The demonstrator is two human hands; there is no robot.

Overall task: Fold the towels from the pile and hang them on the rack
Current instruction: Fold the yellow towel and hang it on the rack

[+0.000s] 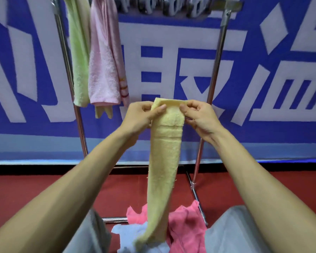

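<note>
Seen from the head camera, a person held a long yellow towel [164,161] up in front of a metal rack [215,70], arms stretched forward. The left hand [144,115] gripped the towel's upper left edge, fingers curled behind the cloth and the thumb pressed across its front. The right hand [199,117] pinched the upper right corner between thumb and bent fingers. The two hands were close together, with only the narrow width of the folded strip between them.

The towel hung straight down from the hands as a slim band. Its lower end trailed onto the pile on the floor, where it lay across a pink towel [186,229] and a pale blue towel [128,236] between the person's grey-clad knees [232,230].

On the rack's left side a green towel [78,61] and a light pink towel [104,70] hung side by side from the top bar, touching each other. Two yellow tips [102,112] showed just below the pink one's hem. Pale clips or hangers [162,6] lined the top bar, too blurred to make out. Behind the rack stood a blue banner [171,52] with large white characters, above a red floor [35,189].
</note>
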